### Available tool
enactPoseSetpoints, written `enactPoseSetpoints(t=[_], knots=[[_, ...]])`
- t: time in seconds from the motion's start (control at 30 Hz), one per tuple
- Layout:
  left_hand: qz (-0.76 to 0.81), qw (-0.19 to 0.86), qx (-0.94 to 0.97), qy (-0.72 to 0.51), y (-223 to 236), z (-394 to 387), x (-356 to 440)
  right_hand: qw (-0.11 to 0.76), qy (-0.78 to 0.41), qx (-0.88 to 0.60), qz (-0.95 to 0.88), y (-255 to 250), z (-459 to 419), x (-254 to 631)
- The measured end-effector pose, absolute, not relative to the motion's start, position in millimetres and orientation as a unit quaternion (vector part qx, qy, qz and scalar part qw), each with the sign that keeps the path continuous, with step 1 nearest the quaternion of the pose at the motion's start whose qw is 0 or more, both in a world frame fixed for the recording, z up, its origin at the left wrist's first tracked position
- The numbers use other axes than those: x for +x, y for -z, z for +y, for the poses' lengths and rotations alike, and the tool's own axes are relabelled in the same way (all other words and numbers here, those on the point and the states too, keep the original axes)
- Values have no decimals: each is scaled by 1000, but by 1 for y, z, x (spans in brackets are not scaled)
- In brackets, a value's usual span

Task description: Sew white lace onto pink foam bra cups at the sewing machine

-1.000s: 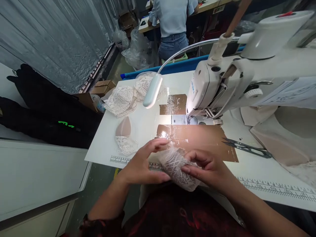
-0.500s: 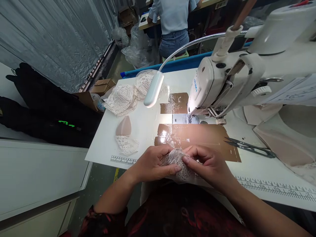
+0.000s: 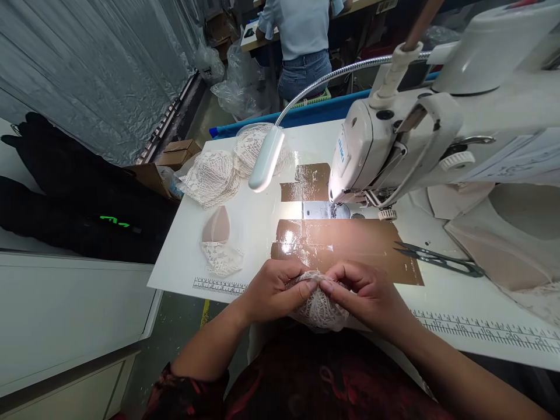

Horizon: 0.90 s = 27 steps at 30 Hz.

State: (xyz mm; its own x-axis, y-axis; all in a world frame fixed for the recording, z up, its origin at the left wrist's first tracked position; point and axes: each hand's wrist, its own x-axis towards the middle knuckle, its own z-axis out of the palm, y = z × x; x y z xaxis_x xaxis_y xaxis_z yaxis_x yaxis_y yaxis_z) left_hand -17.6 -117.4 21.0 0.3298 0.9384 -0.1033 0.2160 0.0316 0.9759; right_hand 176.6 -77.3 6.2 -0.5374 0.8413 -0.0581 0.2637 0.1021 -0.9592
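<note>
Between my two hands is a cream lace bra cup [image 3: 321, 308], held by its upper edge at the front of the table. My left hand [image 3: 280, 291] pinches the edge from the left, thumb on the near side. My right hand [image 3: 365, 291] grips the same edge from the right, its thumb close to the left one. The fingertips behind the lace are hidden. Just beyond stands a white sewing machine [image 3: 354, 151] with its needle area lit. A beige cup piece with lace [image 3: 222, 256] lies to the left.
Stacked lace cups [image 3: 210, 178] sit at the back left under a lamp head [image 3: 266, 160]. Thread snips [image 3: 440, 258] lie right of my hands, near beige fabric pieces [image 3: 516, 239]. Brown tape [image 3: 350, 242] covers part of the table. A person [image 3: 304, 41] sits beyond.
My left thumb has moved up to the lace cup's top edge, close beside my right thumb. More of the cup's rounded face now shows below my hands. The view has shifted slightly.
</note>
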Motion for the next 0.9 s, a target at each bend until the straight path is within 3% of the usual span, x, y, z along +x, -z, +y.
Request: enactPoseSetpoints(t=[0.27,0.63,0.9], knots=[[476,555,599,-327,-18,-119,-15,235,-561,-377,-698,-13,-75,177],[441,563,595,-367,-29,-104,-12,268,-585,-379,-665,-18,-71,184],[456,713,350,-401,-10,-92,0,251,-680,-383,-573,-9,-57,190]])
